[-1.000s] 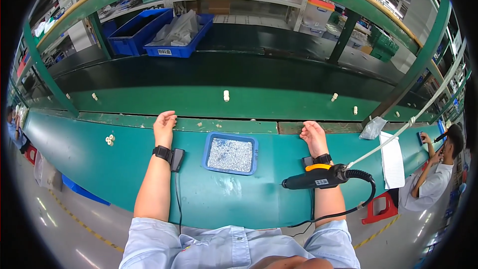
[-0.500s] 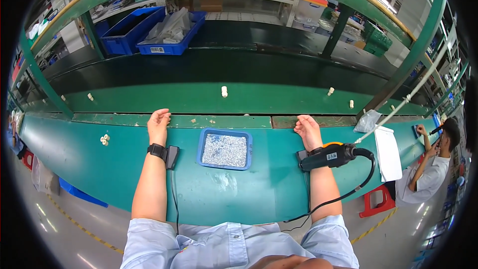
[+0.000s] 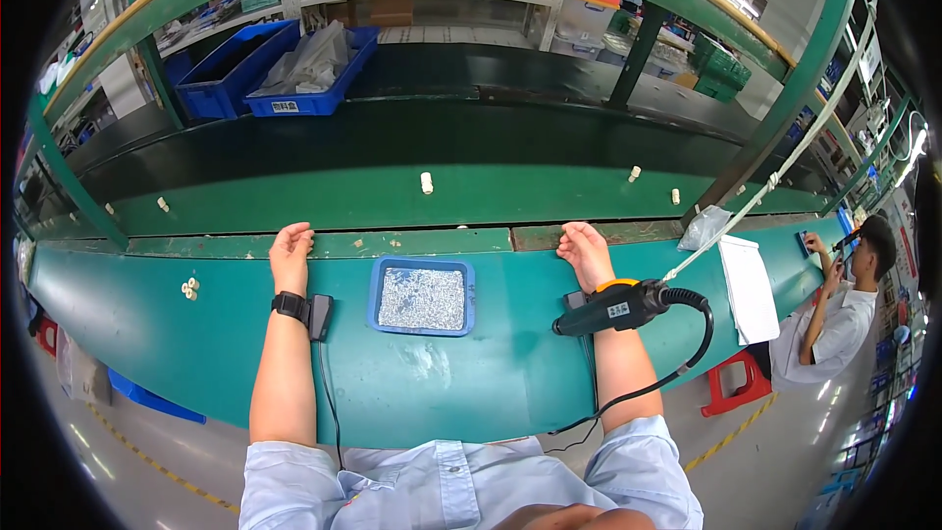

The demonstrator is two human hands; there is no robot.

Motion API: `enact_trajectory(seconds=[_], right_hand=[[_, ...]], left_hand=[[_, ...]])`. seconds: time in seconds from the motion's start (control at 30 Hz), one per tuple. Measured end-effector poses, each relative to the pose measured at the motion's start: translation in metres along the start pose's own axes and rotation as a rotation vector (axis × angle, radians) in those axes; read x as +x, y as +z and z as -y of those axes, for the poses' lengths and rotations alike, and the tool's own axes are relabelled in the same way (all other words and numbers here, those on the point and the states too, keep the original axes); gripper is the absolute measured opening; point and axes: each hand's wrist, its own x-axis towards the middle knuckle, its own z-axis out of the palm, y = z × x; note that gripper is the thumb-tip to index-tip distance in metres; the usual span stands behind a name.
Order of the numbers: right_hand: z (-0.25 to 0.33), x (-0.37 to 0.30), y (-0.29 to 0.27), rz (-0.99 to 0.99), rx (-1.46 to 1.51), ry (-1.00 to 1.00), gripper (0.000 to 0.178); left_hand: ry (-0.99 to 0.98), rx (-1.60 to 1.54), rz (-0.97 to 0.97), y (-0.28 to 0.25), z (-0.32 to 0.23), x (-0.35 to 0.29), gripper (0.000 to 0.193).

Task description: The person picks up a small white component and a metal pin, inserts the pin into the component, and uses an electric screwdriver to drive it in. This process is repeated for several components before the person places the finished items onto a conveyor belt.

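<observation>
My left hand (image 3: 291, 253) rests at the far edge of the green bench, its fingers loosely bent and nothing in them. My right hand (image 3: 587, 255) lies at the same edge farther right, palm partly showing, fingers relaxed and also without anything. Between the forearms stands a blue tray (image 3: 373, 299) holding a layer of small silvery pieces, too fine to name. A black electric screwdriver (image 3: 613, 308) hangs across my right wrist and forearm. Beyond the hands, a small white cylindrical piece (image 3: 426, 183) stands on the green belt.
More white pieces (image 3: 635, 174) sit spread along the belt; a small cluster (image 3: 190, 288) lies left on the bench. At right are a clear plastic bag (image 3: 704, 229) and white papers (image 3: 748, 290). Blue bins (image 3: 314, 103) stand behind. A seated co-worker (image 3: 834, 319) is far right.
The whole view has shifted and tilted slightly, so things appear farther left. My hands have kept their place beside the tray. The co-worker's hands look a little higher.
</observation>
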Motion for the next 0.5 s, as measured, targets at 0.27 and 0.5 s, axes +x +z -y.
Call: enact_trajectory(seconds=[0.27, 0.5], right_hand=[[0.0031, -0.0014, 0.0037, -0.016, 0.002, 0.001, 0.011], [0.0038, -0.002, 0.0015, -0.015, -0.018, 0.006, 0.01]], left_hand=[[-0.022, 0.01, -0.019, -0.0001, -0.0047, -0.002, 0.015], [-0.024, 0.004, -0.006, 0.0029, -0.009, -0.0035, 0.015]])
